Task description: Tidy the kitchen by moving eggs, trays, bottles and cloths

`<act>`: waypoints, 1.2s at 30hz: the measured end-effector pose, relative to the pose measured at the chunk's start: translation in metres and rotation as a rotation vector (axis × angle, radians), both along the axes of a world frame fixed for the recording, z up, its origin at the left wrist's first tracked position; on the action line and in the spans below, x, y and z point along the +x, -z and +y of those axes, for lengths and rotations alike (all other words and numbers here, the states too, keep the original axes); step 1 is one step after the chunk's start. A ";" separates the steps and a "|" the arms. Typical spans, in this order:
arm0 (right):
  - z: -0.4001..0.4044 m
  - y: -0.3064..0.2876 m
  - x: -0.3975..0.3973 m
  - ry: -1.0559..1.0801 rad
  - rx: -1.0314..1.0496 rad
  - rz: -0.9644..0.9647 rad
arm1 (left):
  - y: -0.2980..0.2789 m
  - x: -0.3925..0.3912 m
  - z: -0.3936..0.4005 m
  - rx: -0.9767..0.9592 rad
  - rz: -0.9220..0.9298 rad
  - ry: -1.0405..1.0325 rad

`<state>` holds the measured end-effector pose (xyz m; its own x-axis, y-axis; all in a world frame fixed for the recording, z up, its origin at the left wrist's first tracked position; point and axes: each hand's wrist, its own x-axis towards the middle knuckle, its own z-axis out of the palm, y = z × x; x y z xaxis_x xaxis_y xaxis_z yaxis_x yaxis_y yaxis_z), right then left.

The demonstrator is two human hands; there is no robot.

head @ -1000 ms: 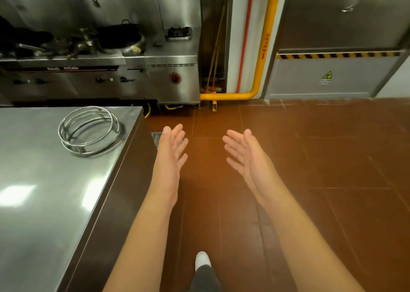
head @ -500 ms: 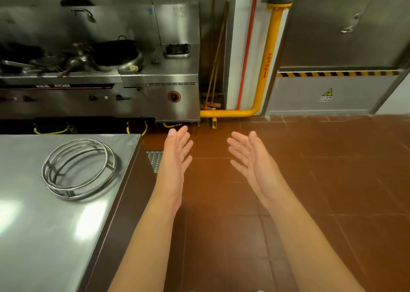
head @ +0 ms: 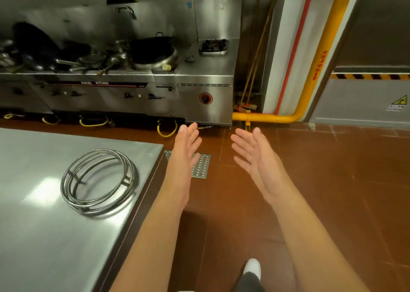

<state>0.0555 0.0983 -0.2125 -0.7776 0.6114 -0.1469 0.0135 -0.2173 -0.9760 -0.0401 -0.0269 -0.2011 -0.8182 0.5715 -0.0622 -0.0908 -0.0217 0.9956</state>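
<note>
**Two empty hands, nothing picked up**

Both hands are out in front over the red tile floor (head: 332, 192), fingers straight and spread, holding nothing: left hand (head: 184, 156), right hand (head: 255, 158), palms facing each other. No eggs, trays, bottles or cloths anywhere I can see. A wire ring stand (head: 98, 181) sits on the steel table (head: 44, 236) to the left; the wok range (head: 133, 87) is beyond.

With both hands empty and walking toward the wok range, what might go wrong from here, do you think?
1. The floor drain grate lies just ahead of the white shoe; a step there might catch or slip.
2. The left hand passes close to the steel table corner and could knock it.
3. The wire ring stand sits loose and could slide if bumped.
</note>
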 end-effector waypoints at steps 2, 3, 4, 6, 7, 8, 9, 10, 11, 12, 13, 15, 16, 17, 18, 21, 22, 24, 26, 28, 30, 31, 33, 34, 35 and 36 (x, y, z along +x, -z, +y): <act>0.028 -0.001 -0.025 -0.021 -0.022 0.019 | -0.005 -0.018 0.028 -0.008 -0.009 -0.025; 0.042 -0.002 -0.036 -0.034 -0.034 0.032 | -0.007 -0.027 0.043 -0.010 -0.016 -0.034; 0.055 -0.004 -0.047 -0.052 -0.044 0.043 | -0.009 -0.035 0.057 -0.011 -0.024 -0.042; 0.079 -0.007 -0.064 -0.087 -0.057 0.059 | -0.011 -0.048 0.083 -0.001 -0.040 -0.062; 0.090 -0.009 -0.072 -0.100 -0.058 0.063 | -0.011 -0.053 0.094 0.009 -0.044 -0.075; 0.101 -0.010 -0.080 -0.107 -0.059 0.065 | -0.010 -0.059 0.103 0.016 -0.045 -0.087; 0.112 -0.010 -0.088 -0.110 -0.061 0.067 | -0.010 -0.064 0.111 0.017 -0.046 -0.098; 0.121 -0.010 -0.096 -0.112 -0.067 0.069 | -0.009 -0.069 0.119 0.015 -0.046 -0.106; 0.129 -0.010 -0.103 -0.116 -0.074 0.069 | -0.009 -0.075 0.124 0.011 -0.049 -0.115; 0.136 -0.010 -0.109 -0.123 -0.083 0.065 | -0.010 -0.081 0.129 0.012 -0.056 -0.127; 0.142 -0.009 -0.116 -0.131 -0.086 0.060 | -0.010 -0.088 0.133 0.017 -0.062 -0.142; 0.154 -0.007 -0.129 -0.144 -0.076 0.051 | -0.009 -0.105 0.144 0.022 -0.064 -0.165; 0.160 -0.006 -0.136 -0.147 -0.073 0.045 | -0.009 -0.113 0.150 0.019 -0.064 -0.169; 0.167 -0.005 -0.143 -0.149 -0.073 0.039 | -0.009 -0.122 0.156 0.016 -0.064 -0.171; 0.173 -0.004 -0.152 -0.153 -0.074 0.036 | -0.008 -0.131 0.163 0.014 -0.064 -0.171; 0.191 0.002 -0.178 -0.153 -0.074 0.026 | -0.002 -0.161 0.183 0.006 -0.056 -0.164; 0.197 0.005 -0.189 -0.147 -0.072 0.020 | 0.002 -0.173 0.190 0.004 -0.057 -0.160; 0.211 0.010 -0.211 -0.132 -0.072 0.006 | 0.012 -0.198 0.206 0.004 -0.069 -0.150; 0.227 0.013 -0.236 -0.115 -0.067 -0.008 | 0.020 -0.226 0.222 0.004 -0.092 -0.131; 0.243 0.014 -0.264 -0.100 -0.055 -0.021 | 0.025 -0.259 0.242 0.013 -0.110 -0.118; 0.260 0.010 -0.295 -0.076 -0.020 -0.029 | 0.026 -0.296 0.264 0.041 -0.117 -0.106; 0.269 0.008 -0.311 -0.060 -0.003 -0.030 | 0.024 -0.316 0.275 0.051 -0.118 -0.092; 0.286 0.002 -0.342 -0.029 -0.005 -0.029 | 0.017 -0.350 0.297 0.061 -0.122 -0.062; 0.294 0.000 -0.356 -0.018 -0.012 -0.025 | 0.014 -0.366 0.307 0.070 -0.122 -0.049; 0.302 -0.001 -0.370 -0.008 -0.012 -0.020 | 0.012 -0.381 0.316 0.078 -0.116 -0.034; 0.309 -0.001 -0.383 0.003 -0.003 -0.018 | 0.011 -0.395 0.325 0.083 -0.106 -0.019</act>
<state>-0.3272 0.4069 -0.2112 -0.7731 0.6130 -0.1631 0.0309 -0.2205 -0.9749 -0.4350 0.2981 -0.2119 -0.8205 0.5625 -0.1019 -0.1939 -0.1062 0.9753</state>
